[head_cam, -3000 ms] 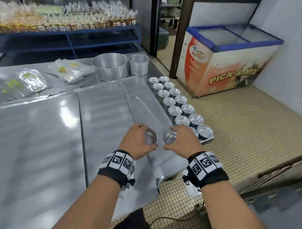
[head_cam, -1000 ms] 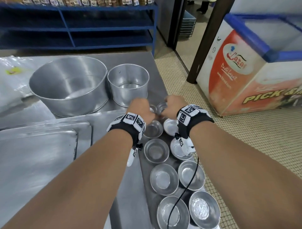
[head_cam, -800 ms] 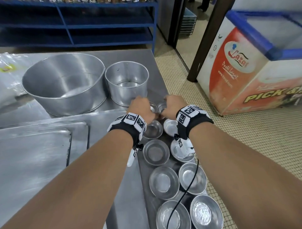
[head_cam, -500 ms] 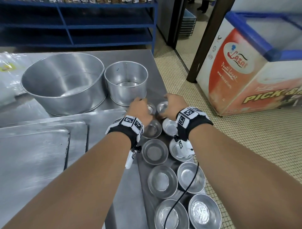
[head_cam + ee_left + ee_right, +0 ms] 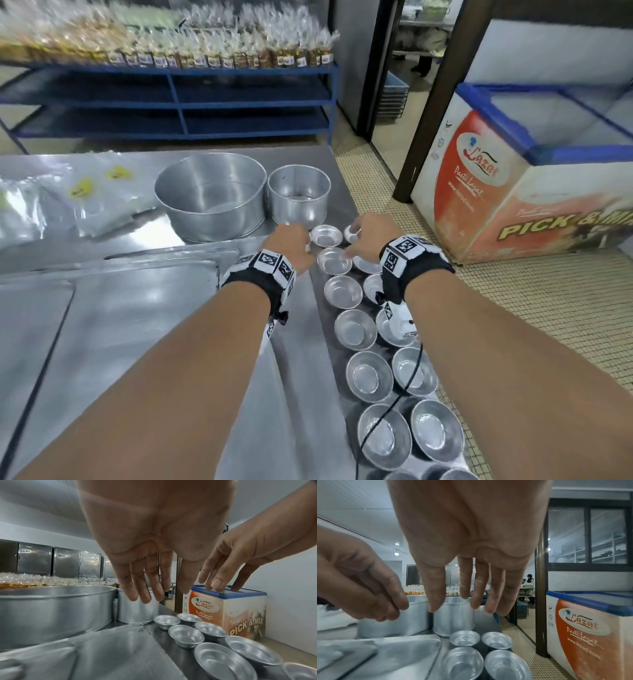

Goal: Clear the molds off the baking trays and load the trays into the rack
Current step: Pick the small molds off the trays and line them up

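Two rows of small aluminium molds [image 5: 343, 291] run along the right edge of the steel table, from the near corner to the far end. The farthest pair [image 5: 464, 637] stands just in front of a round tin. My left hand [image 5: 291, 245] and right hand [image 5: 364, 233] hover side by side over that far pair. In the wrist views the left hand [image 5: 161, 596] and right hand [image 5: 465, 596] have straight, spread fingers and hold nothing. Flat baking trays [image 5: 137, 308] lie on the table left of the molds, with one tray's corner [image 5: 102, 649] beside the rows.
A large round pan [image 5: 210, 195] and a smaller round tin [image 5: 298, 198] stand behind the molds. Plastic bags [image 5: 78, 195] lie at the far left. A blue shelf [image 5: 171, 102] holds packaged goods. A chest freezer [image 5: 531, 192] stands on the tiled floor to the right, beside a doorway.
Both hands have let go of the molds they set down at the far end of the rows. They have lifted slightly with fingers straightened, and the head view has tilted up.
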`<state>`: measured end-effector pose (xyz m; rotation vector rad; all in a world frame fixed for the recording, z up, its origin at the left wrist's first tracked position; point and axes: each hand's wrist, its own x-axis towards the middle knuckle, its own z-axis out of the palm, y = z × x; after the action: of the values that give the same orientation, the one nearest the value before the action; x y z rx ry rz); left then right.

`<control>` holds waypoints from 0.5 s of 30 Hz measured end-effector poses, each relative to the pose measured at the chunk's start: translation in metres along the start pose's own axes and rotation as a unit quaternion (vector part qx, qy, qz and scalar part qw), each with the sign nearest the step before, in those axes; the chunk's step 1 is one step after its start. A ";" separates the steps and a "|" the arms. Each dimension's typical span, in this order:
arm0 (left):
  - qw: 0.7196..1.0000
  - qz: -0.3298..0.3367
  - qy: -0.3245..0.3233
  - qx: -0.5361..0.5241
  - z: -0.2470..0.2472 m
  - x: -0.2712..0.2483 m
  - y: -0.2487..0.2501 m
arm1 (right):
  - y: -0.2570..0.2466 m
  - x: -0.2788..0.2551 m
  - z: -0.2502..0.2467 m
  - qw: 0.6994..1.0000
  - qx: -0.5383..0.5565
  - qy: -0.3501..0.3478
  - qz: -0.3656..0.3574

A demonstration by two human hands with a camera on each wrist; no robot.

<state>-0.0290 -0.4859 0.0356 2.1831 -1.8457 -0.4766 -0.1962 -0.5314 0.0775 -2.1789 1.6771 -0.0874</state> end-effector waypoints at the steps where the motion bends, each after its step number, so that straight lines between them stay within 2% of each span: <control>1: 1.000 0.001 -0.002 0.007 -0.008 -0.016 -0.003 | -0.009 -0.016 -0.003 1.000 -0.004 0.001 0.002; 7: 0.998 0.013 -0.017 0.063 -0.049 -0.108 -0.034 | -0.070 -0.115 -0.008 0.999 -0.046 -0.002 0.014; 12: 0.998 0.009 -0.024 0.063 -0.066 -0.189 -0.064 | -0.088 -0.147 0.033 0.999 -0.030 -0.006 0.039; 15: 0.998 0.006 -0.029 0.056 -0.070 -0.238 -0.081 | -0.132 -0.225 0.030 0.999 -0.037 -0.016 0.007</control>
<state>0.0367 -0.2395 0.0898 2.2506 -1.9591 -0.4491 -0.1303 -0.2843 0.1354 -2.2089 1.7024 0.0135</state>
